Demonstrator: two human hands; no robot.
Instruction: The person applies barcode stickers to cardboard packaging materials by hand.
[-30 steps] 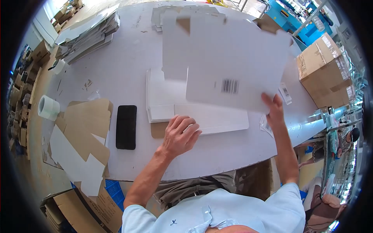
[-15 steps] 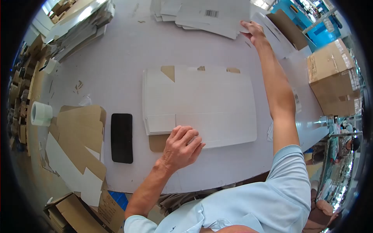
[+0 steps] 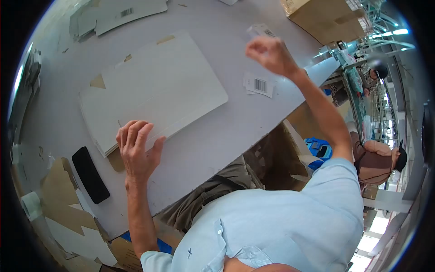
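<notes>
A flat stack of white cardboard sheets [image 3: 158,86] lies at a slant on the table, with brown patches showing along its far edge. My left hand [image 3: 138,147] rests on its near edge, fingers spread and thumb apart. My right hand [image 3: 274,56] is raised to the right of the stack, its fingers curled and smeared by motion. Just beyond that hand are some white barcode labels [image 3: 260,31]. A second small pile of barcode labels [image 3: 260,85] lies on the table below it.
A black phone [image 3: 90,175] lies left of my left hand, near brown and white cardboard pieces [image 3: 61,188] and a tape roll [image 3: 31,206]. More white sheets [image 3: 131,16] lie at the far left. A cardboard box [image 3: 324,18] stands far right. Another person [image 3: 378,161] is beyond the table.
The view has turned to the right. My right hand has left the far white sheets and come back towards the barcode labels. My left hand stays at the stack's near edge, fingers more spread.
</notes>
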